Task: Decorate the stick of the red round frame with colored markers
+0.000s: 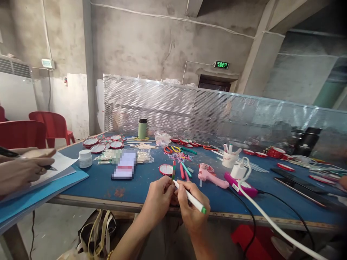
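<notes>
My left hand (158, 198) is closed round a thin coloured stick (173, 169) that stands up from my fingers, red and green along its length. My right hand (190, 206) grips a white marker with a green end (193, 199), its tip against the stick near my left fingers. Both hands hover at the near edge of the blue table (103, 184). Just beyond them lie a small round red-rimmed mirror (165, 169) and loose markers (183, 170).
A pink glue gun (210, 175), a white charger with cable (238, 170), a cup of pens (229, 159), scissors (171, 149), red-rimmed discs (101, 143), a white jar (85, 158) and a green flask (142, 128) sit on the table. Another person's hand (18, 169) writes at left. A perforated metal screen (217, 112) backs the table.
</notes>
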Demonstrator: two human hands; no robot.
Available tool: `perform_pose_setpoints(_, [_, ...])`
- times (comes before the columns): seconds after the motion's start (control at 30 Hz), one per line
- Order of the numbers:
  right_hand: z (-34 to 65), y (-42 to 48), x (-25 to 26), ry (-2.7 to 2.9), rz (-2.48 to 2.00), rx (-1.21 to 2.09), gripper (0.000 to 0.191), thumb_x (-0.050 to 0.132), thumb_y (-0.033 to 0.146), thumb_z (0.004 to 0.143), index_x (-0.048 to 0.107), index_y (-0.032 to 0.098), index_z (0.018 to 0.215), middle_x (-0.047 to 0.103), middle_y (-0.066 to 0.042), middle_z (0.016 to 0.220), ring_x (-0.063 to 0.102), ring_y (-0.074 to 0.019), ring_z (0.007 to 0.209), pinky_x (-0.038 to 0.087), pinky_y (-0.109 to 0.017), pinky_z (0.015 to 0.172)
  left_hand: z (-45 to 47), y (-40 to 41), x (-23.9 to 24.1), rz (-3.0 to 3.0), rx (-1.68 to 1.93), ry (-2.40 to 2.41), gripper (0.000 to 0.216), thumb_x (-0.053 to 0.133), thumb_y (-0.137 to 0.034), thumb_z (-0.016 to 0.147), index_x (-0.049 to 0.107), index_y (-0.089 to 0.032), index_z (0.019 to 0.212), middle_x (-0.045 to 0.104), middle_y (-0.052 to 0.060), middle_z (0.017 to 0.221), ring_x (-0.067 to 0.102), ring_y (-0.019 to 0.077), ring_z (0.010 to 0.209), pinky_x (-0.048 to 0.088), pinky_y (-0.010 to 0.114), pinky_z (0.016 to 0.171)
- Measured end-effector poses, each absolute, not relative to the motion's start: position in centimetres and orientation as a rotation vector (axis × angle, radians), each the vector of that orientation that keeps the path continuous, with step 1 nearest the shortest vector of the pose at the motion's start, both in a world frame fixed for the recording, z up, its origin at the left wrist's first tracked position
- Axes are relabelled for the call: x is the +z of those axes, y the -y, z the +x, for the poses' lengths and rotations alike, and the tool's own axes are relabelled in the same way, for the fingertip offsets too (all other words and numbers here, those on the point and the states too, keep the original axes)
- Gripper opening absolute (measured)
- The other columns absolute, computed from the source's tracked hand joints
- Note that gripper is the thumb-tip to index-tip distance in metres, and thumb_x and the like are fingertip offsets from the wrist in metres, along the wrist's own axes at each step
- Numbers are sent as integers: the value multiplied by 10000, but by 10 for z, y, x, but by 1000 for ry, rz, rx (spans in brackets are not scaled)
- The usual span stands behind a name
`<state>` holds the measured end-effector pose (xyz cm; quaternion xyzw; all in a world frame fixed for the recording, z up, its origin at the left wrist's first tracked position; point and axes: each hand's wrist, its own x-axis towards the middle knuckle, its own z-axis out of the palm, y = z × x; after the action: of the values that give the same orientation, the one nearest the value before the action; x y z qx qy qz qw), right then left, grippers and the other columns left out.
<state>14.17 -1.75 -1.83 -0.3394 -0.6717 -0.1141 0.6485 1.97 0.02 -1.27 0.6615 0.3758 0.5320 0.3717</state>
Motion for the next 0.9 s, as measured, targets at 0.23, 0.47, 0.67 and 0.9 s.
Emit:
perform_pose_setpoints(0.23, [140,17,-17,1531,-768,-268,137,557,151,924,690,180,906,752,-25,782,710,-136,652,541,-210,626,19,1,-10,1733,1353,-996,238,479,-332,856,520,-183,675,551,-4,597,539,139,560,395,214,530])
perform_pose_setpoints(0.47, [140,19,-16,1535,-773,-295,147,552,164,929,688,179,876,747,-25,755,708,-136,641,537,-210,624,19,0,-9,1728,1351,-999,233,473,-330,849,501,-187,667,554,-2,600,549,139,554,407,213,525])
perform_pose_setpoints(0.67, [141,19,-18,1485,-801,-313,154,548,183,932,695,183,884,736,-14,710,701,-140,607,531,-217,590,20,3,-9,1663,1352,-939,229,499,-345,844,497,-192,674,548,-16,586,575,135,529,448,209,510])
perform_pose_setpoints(0.9, [143,18,-21,1446,-812,-290,159,545,194,938,689,188,871,726,-9,701,691,-138,597,528,-217,585,21,3,-8,1556,1310,-874,191,524,-352,820,537,-188,723,596,-9,601,625,153,523,506,235,526])
